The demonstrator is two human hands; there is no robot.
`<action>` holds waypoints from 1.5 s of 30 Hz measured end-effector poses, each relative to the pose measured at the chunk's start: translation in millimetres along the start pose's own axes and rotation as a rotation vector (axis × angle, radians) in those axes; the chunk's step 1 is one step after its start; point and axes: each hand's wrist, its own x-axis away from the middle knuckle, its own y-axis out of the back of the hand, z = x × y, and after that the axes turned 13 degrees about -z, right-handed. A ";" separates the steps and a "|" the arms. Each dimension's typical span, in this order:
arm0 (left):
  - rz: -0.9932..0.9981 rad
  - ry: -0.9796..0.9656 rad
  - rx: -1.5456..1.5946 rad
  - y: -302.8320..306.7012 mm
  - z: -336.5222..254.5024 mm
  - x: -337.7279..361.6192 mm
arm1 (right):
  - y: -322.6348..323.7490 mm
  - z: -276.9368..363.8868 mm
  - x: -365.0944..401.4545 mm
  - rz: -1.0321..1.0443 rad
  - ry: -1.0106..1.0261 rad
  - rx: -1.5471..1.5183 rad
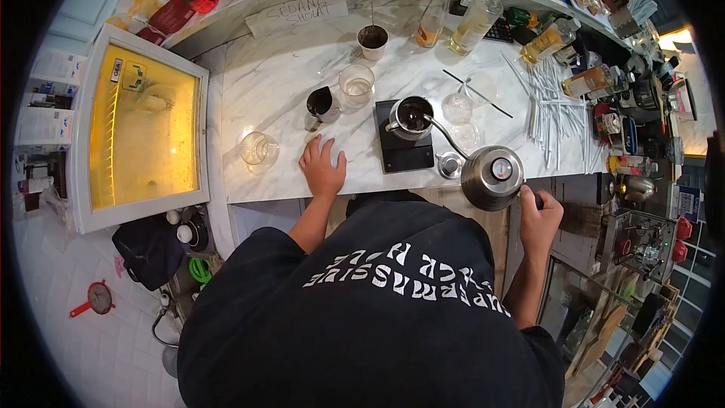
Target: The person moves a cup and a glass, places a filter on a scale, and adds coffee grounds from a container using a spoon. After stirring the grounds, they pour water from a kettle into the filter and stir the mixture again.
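My right hand (539, 215) is wrapped round the handle of a steel gooseneck kettle (483, 189) with a round dial in its lid. The kettle's spout reaches up and left to a metal cup (410, 130) with dark contents. That cup stands on a black scale (406, 160). Whether water is flowing is too small to tell. My left hand (322, 170) lies on the marble counter (272, 181), fingers spread and holding nothing. Just beyond its fingertips is a small pitcher (323, 106) with a dark inside. A clear glass (356, 87) stands beside the pitcher.
A ribbed glass (259, 149) stands at the left. Behind are a paper cup (372, 41) with a long spoon and several bottles (476, 23). White straws (555, 113) lie scattered at the right. A small metal lidded jar (450, 165) sits near the kettle. A lit fridge (143, 128) flanks the counter.
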 end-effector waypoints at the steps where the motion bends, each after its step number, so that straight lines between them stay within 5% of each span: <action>1: 0.000 0.001 0.001 -0.9 -0.2 -0.4 | -1.2 -0.7 -0.4 -0.004 0.003 -0.007; 45: -0.017 0.032 -0.021 -2.5 -0.9 -0.6 | 4.2 9.4 -10.4 -0.037 -0.008 -0.043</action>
